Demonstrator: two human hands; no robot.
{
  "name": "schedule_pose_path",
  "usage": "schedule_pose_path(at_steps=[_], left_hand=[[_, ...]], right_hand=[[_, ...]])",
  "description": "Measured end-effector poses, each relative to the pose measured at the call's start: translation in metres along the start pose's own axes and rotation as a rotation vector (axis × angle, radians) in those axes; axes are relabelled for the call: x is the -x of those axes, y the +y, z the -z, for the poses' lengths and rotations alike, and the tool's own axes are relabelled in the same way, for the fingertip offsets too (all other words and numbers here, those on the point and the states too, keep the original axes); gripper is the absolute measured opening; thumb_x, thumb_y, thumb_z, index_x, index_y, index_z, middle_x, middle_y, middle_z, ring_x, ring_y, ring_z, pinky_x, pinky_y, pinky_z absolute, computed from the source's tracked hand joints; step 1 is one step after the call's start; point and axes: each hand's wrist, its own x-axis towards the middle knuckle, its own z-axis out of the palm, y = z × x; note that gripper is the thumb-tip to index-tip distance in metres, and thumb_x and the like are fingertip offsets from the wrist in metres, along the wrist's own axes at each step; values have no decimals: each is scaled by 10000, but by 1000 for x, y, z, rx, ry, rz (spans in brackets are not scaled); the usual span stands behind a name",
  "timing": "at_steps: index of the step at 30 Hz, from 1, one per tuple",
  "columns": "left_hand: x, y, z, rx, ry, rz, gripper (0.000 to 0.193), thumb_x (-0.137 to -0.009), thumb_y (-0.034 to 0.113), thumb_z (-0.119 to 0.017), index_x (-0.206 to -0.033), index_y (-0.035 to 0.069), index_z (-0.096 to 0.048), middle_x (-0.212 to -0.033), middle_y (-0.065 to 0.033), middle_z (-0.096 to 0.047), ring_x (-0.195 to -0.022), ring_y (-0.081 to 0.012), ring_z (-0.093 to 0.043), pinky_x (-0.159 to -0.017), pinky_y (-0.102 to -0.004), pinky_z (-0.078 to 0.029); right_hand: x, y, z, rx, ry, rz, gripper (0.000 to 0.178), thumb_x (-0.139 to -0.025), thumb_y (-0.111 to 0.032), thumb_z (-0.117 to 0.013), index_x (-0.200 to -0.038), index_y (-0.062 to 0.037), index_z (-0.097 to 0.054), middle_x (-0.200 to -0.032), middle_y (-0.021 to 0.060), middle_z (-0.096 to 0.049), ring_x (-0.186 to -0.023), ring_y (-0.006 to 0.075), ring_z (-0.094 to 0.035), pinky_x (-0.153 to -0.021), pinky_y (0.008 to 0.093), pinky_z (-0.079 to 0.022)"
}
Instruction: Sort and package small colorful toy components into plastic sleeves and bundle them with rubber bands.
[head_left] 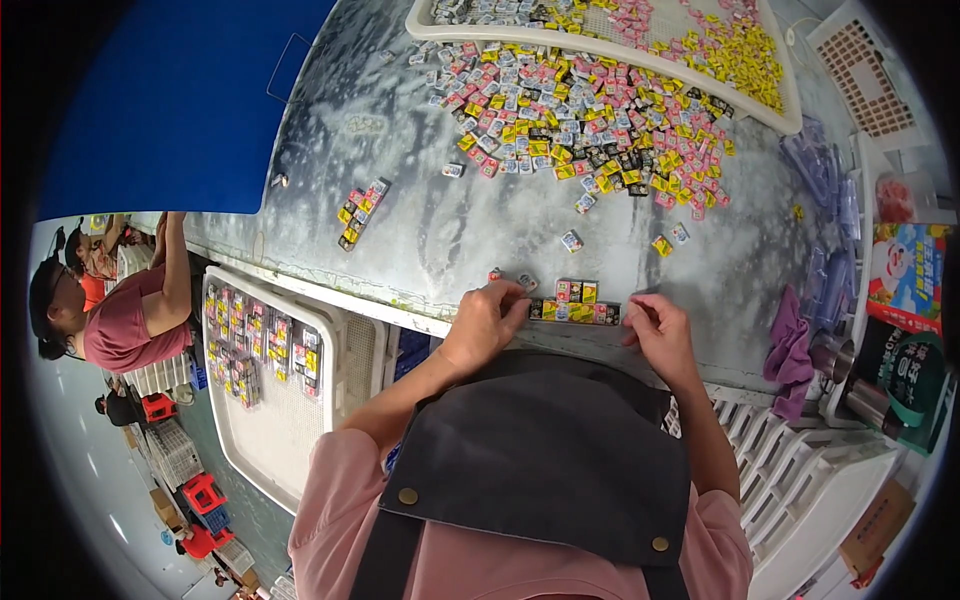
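Low in front of me on the table lies a row of small wrapped, box-shaped pieces [575, 311] in black, yellow, white and pink. A shorter stack of pieces [577, 291] sits against its far side. My left hand [485, 325] is at the row's left end, with fingers curled and tips close together; whatever they hold is hidden. Just beyond those fingers rests a loose white-and-blue piece [527, 282]. Beside the row's right end is my right hand [662, 335], its fingers loosely bent and the thumb apart, with nothing visible between them.
A large heap of mixed pieces [590, 120] spreads before a white tray [600, 45] of more. Another grouped block of pieces [362, 213] lies left. A tray with clear packs [265, 420] stands beside the table. Purple cloth [790, 350] lies right. A co-worker [135, 310] is at left.
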Motion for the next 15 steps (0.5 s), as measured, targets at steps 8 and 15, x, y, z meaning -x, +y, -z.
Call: schedule_pose_path(at_steps=[8, 15], left_hand=[[-11, 2, -10, -98, -22, 2, 308, -852, 92, -768, -1084, -61, -634, -780, -139, -698, -659, -192, -656, -630, -319, -534], [-10, 0, -4, -123, -8, 96, 291, -848, 131, -775, -1047, -44, -654, -818, -178, -714, -743, -252, -710, -688, -355, -563]], right_hand=[[-2, -2, -1, 18, 22, 4, 191, -940, -108, -680, -1075, 28, -684, -781, 56, -681, -616, 111, -655, -536, 251, -528], [-8, 12, -3, 154, -38, 119, 137, -926, -79, -672, -1001, 35, -683, -759, 50, -673, -604, 101, -634, -535, 253, -526]])
